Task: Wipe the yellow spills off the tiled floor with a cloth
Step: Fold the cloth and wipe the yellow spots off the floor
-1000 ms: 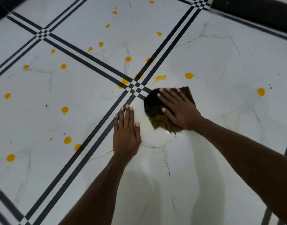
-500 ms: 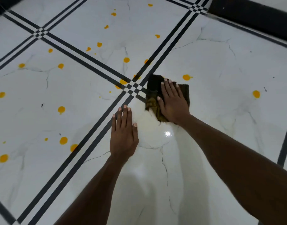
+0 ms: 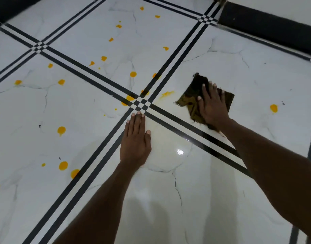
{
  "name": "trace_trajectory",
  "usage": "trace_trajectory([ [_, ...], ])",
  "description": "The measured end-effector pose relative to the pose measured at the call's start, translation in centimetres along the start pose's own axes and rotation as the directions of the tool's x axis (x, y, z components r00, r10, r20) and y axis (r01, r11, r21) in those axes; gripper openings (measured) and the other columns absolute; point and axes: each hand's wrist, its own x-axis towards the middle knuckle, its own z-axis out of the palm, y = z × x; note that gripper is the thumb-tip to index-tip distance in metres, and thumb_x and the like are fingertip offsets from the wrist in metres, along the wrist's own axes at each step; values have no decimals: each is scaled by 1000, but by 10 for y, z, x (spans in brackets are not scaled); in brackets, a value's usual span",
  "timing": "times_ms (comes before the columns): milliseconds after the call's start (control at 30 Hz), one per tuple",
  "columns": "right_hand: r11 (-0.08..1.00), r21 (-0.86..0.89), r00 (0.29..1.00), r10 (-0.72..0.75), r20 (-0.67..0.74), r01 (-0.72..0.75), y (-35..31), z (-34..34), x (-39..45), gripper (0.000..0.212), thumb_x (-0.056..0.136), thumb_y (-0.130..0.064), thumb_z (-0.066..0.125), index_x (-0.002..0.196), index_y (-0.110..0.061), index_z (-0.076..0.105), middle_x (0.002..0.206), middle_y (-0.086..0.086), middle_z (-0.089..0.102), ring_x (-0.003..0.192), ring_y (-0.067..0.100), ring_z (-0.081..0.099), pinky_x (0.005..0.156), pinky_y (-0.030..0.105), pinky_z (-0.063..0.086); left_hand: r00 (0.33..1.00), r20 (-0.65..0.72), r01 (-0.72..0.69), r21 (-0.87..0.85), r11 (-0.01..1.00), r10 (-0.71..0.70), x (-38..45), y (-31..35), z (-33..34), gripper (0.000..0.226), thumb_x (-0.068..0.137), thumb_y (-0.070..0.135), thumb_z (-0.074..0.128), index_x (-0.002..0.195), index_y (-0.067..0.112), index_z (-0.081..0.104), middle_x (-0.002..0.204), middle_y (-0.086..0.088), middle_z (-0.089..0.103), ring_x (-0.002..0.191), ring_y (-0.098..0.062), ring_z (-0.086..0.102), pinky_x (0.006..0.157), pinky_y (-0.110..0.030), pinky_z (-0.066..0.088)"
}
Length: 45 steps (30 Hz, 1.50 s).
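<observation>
My right hand (image 3: 212, 104) presses flat, fingers straight, on a dark brown-green cloth (image 3: 191, 95) spread on the white marbled floor right of centre. A smeared yellow spill (image 3: 167, 94) lies just left of the cloth. A round yellow spot (image 3: 273, 108) sits to the cloth's right. Several more yellow spots dot the tiles to the left, such as one spot (image 3: 61, 130) and another (image 3: 63, 165). My left hand (image 3: 135, 138) rests flat on the floor below the crossing of black tile lines (image 3: 142, 103).
A black skirting band (image 3: 267, 27) runs along the wall at the top right. Another dark band (image 3: 13, 7) lies at the top left. Black double stripes cross the floor diagonally. A bright light reflection (image 3: 180, 152) shines on the wet tile beside my left hand.
My right hand has slid the cloth up and to the right, over the yellow spot that lay there. The smeared spill left of the cloth is uncovered again. My left hand stays planted.
</observation>
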Motion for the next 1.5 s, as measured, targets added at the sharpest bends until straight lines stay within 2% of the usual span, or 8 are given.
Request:
trace_trajectory([
  [133,1000,18,999,-14,48,14,-38,2,50,73,103,-47,8,166,-12,21,173,18,17,161,37,17,129,60,10,1000,-3,-9,2,1000,9,-1,-2,1,65,110,39,22,168,12,11,177,-4,7,164,-17,0,134,-41,9],
  [300,844,-46,843,-529,100,535,-65,19,25,64,110,-46,15,166,-17,23,174,7,21,162,24,19,132,50,10,1000,7,-1,29,1000,0,0,0,1,66,109,40,19,168,11,9,177,-5,6,164,-18,-1,134,-44,13],
  [433,984,-25,984,-177,-8,177,-78,16,43,70,108,-45,13,164,-6,26,172,15,25,161,31,20,131,53,12,1000,9,-5,17,1000,4,1,-1,2,66,109,40,20,168,12,9,177,-4,6,164,-17,-2,134,-43,12],
  [533,885,-63,887,-461,26,462,-92,27,26,66,110,-46,17,165,-10,26,173,10,24,162,25,19,131,51,14,1000,7,1,25,1000,-1,1,-1,1,65,109,40,19,168,11,10,177,-5,7,164,-18,0,134,-43,12],
  [800,844,-69,847,-530,42,531,-86,25,2,63,111,-48,23,166,-15,24,174,5,23,162,22,18,132,50,14,1000,-3,-6,17,1000,6,0,-1,1,64,110,38,24,167,11,13,177,-5,10,164,-18,2,133,-44,14],
  [1000,982,-25,968,182,-173,-189,-16,13,9,69,108,-48,22,161,-4,33,167,20,35,156,37,30,129,57,19,1000,-5,-22,12,1000,22,2,-4,0,65,110,39,24,167,11,12,177,-5,10,164,-18,1,134,-42,10],
  [1300,793,-80,795,-590,144,603,8,-10,-131,62,112,-48,31,167,-24,16,177,0,8,164,18,3,133,46,2,997,-33,-68,5,998,68,2,-6,3,64,109,37,26,165,6,22,174,-11,19,163,-25,14,133,-47,17],
  [1500,985,-52,983,161,-92,-166,116,-30,-93,70,108,-51,13,165,-13,25,172,12,27,160,30,24,130,55,18,1000,-3,-18,-1,1000,18,3,10,5,68,108,37,22,165,0,17,174,-16,14,164,-28,8,134,-47,8],
])
